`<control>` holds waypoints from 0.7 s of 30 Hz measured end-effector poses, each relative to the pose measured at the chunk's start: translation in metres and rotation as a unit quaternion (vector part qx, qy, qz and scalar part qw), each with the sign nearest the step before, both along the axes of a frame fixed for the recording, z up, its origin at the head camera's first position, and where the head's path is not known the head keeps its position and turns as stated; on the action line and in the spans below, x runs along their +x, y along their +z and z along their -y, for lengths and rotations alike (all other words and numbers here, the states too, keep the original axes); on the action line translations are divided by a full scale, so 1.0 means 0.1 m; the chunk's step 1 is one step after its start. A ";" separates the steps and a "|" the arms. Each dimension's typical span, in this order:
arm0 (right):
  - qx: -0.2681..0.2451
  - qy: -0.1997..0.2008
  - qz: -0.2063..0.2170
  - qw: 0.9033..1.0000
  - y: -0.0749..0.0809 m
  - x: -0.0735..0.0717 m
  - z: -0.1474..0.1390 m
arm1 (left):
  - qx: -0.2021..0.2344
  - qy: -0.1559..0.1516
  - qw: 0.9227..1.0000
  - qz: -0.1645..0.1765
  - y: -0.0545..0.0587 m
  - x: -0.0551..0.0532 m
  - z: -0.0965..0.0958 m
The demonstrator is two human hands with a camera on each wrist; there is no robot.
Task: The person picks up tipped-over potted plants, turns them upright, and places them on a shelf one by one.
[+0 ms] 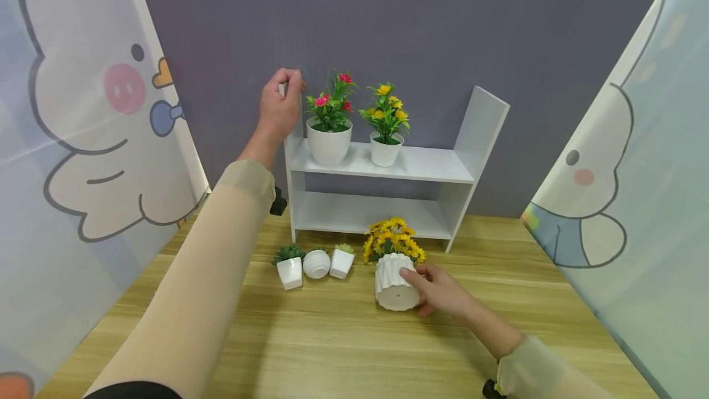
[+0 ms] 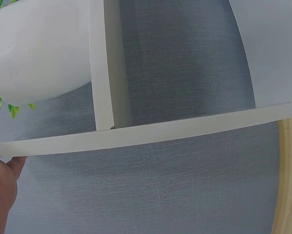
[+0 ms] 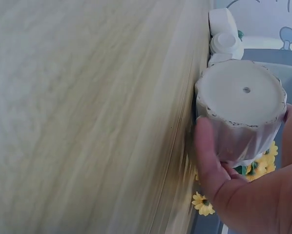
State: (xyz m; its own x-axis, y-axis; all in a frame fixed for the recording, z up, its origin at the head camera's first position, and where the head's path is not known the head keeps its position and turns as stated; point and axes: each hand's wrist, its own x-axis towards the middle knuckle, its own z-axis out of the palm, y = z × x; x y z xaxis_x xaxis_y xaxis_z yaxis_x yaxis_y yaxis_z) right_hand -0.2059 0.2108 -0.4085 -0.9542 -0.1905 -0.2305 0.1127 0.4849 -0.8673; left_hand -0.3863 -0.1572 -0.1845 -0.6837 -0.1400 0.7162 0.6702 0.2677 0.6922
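A white two-tier shelf (image 1: pixel 429 165) stands at the back of the wooden table. My left hand (image 1: pixel 281 106) grips the top of its left side panel, fingers bent over the edge. In the left wrist view that hand (image 2: pixel 2 190) shows at the lower left, beside the panel (image 2: pixel 160 135). On the table before the shelf, a white fluted flowerpot (image 1: pixel 394 288) with yellow flowers lies tipped, its base toward me. My right hand (image 1: pixel 440 291) holds this pot by its right side. The right wrist view shows thumb and fingers around the pot (image 3: pixel 241 97), with a small hole in its base.
On the upper tier sit a white pot (image 1: pixel 329 143) of pink-red flowers and a smaller pot (image 1: pixel 384 151) of yellow ones. Left of the fluted pot, three small white succulent pots (image 1: pixel 317 265) lie tipped in a row. Cartoon-printed cloths (image 1: pixel 83 140) flank the table.
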 end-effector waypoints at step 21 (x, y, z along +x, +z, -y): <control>-0.025 -0.014 -0.009 1.000 -0.06 -0.03 0.11 | 0.004 -0.001 1.000 -0.004 0.00 -0.02 0.00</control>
State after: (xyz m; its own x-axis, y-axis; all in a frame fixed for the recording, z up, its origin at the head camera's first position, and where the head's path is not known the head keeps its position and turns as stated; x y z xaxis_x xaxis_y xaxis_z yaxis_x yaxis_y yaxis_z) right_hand -0.2094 0.2001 -0.4141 -0.9632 -0.1746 -0.2042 0.1096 0.4385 -0.8920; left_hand -0.3881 -0.1574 -0.1849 -0.6786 -0.1453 0.7200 0.6757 0.2609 0.6895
